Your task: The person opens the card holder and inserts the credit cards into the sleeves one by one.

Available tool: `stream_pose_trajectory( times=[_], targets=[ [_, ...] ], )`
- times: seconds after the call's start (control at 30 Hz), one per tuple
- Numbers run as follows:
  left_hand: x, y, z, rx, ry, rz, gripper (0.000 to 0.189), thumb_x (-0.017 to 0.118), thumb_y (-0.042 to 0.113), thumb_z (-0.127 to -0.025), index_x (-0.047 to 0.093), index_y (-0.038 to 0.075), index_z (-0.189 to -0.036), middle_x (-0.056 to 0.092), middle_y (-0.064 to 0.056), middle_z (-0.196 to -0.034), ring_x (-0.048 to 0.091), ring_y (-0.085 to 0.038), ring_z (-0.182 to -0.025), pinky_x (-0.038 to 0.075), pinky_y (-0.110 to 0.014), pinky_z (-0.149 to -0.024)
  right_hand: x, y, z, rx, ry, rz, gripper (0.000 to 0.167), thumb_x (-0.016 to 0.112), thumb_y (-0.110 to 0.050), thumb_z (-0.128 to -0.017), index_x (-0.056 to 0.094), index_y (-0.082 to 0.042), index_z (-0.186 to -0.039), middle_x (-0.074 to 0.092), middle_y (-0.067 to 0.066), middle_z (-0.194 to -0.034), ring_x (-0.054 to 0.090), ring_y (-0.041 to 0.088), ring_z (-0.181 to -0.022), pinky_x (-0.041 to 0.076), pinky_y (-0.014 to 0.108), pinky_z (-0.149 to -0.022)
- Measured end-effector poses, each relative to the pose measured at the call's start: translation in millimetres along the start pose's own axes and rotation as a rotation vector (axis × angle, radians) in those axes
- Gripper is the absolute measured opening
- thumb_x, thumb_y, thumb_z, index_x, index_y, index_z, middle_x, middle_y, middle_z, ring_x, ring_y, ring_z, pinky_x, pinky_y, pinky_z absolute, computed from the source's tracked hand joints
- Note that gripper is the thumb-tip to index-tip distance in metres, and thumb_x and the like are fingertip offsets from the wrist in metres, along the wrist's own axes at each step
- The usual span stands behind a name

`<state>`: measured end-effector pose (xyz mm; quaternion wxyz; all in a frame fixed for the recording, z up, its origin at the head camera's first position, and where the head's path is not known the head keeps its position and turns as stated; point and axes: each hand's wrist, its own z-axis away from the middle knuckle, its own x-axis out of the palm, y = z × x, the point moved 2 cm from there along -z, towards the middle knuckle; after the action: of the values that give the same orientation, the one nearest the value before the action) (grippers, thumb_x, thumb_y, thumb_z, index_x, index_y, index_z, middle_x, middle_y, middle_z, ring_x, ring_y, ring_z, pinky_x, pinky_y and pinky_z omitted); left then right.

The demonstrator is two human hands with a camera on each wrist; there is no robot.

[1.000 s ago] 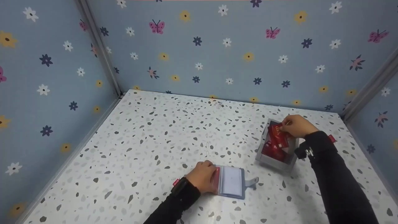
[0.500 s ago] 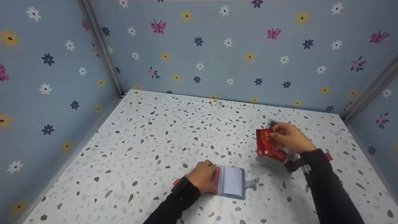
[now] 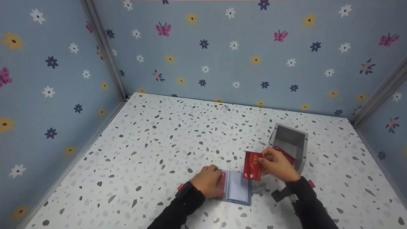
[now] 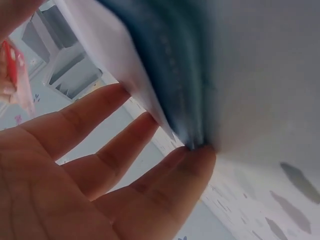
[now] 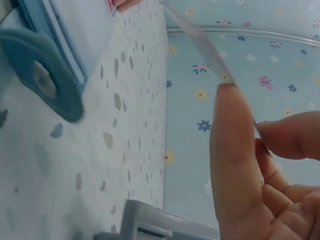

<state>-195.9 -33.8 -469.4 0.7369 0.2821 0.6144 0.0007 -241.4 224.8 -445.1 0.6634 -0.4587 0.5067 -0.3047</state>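
Observation:
My right hand [image 3: 279, 163] pinches a red VIP card [image 3: 252, 165] between thumb and fingers, above the table and beside the card holder. In the right wrist view the card [image 5: 205, 47] shows nearly edge-on. A light-blue card holder [image 3: 237, 187] lies spread on the table with clear sleeves. My left hand [image 3: 208, 181] grips its left side, covering part of a red card [image 3: 222, 179] there. Close up in the left wrist view, fingertips [image 4: 200, 155] touch the holder's edge [image 4: 170, 75]. Its snap strap [image 5: 45, 75] sticks out on the right.
A grey open box [image 3: 303, 143] stands to the right, behind my right hand, with another red card [image 3: 284, 154] inside. The speckled white table [image 3: 178, 136] is bounded by flowered blue walls [image 3: 222, 47] at the back and sides.
My right hand has lifted the VIP card out of the grey box and carried it left and nearer, towards the card holder. My left hand stays on the holder.

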Motion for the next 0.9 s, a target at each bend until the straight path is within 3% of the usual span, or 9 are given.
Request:
stream_pose_trajectory(
  times=[0.1,0.2,0.33,0.47,0.7,0.9],
  targets=[
    [-0.5,-0.3,-1.9,-0.015,0.019,0.029,0.06,0.076,0.042,-0.077,0.064,0.007,-0.124,0.059,-0.014,-0.129,0.054,-0.032,-0.123,0.049,-0.046,-0.103,6.6,4.6,2.8,-0.024,-0.015,-0.023,0.017,0.056,-0.005,-0.094,0.049,0.008,-0.103,0.069,0.017,-0.084,0.069,0.018,-0.067,0.062,0.046,-0.065],
    [-1.8,0.3,-4.5,-0.015,0.079,0.108,0.054,0.072,0.038,-0.084,0.063,0.004,-0.124,0.059,-0.017,-0.13,0.052,-0.034,-0.125,0.045,-0.048,-0.107,11.2,8.3,4.0,-0.029,-0.024,-0.042,0.018,0.057,-0.005,-0.094,0.048,0.008,-0.102,0.068,0.017,-0.083,0.069,0.017,-0.066,0.062,0.042,-0.063],
    [-2.5,4.0,-7.5,0.051,0.172,0.252,0.052,0.068,0.029,-0.087,0.058,0.0,-0.13,0.057,-0.02,-0.134,0.051,-0.035,-0.128,0.042,-0.048,-0.11,15.4,12.7,5.2,-0.037,-0.035,-0.058,0.018,0.057,-0.004,-0.094,0.047,0.009,-0.101,0.067,0.014,-0.081,0.068,0.016,-0.065,0.062,0.037,-0.061],
    [-0.8,9.0,-9.5,0.082,0.187,0.408,0.058,0.066,0.026,-0.09,0.049,0.001,-0.139,0.057,-0.017,-0.136,0.053,-0.032,-0.129,0.041,-0.046,-0.111,18.6,13.2,7.6,-0.041,-0.044,-0.075,0.018,0.057,-0.004,-0.094,0.047,0.009,-0.101,0.066,0.012,-0.081,0.068,0.015,-0.065,0.062,0.035,-0.06],
    [5.0,18.4,-14.3,0.074,0.147,0.724,0.058,0.065,0.017,-0.092,0.043,0.003,-0.143,0.064,-0.016,-0.124,0.065,-0.03,-0.11,0.056,-0.037,-0.092,27.4,7.8,9.8,-0.063,-0.101,-0.127,0.02,0.057,-0.005,-0.095,0.047,0.011,-0.101,0.068,0.012,-0.086,0.07,0.015,-0.066,0.062,0.038,-0.062],
    [5.9,24.6,-17.4,0.063,0.136,0.851,0.038,0.063,0.007,-0.091,0.055,0.005,-0.129,0.068,-0.011,-0.099,0.067,-0.017,-0.08,0.057,-0.024,-0.068,33.7,2.2,10.7,-0.082,-0.145,-0.188,0.02,0.057,-0.006,-0.095,0.046,0.011,-0.101,0.067,0.007,-0.086,0.07,0.014,-0.065,0.062,0.045,-0.065]
  ],
)
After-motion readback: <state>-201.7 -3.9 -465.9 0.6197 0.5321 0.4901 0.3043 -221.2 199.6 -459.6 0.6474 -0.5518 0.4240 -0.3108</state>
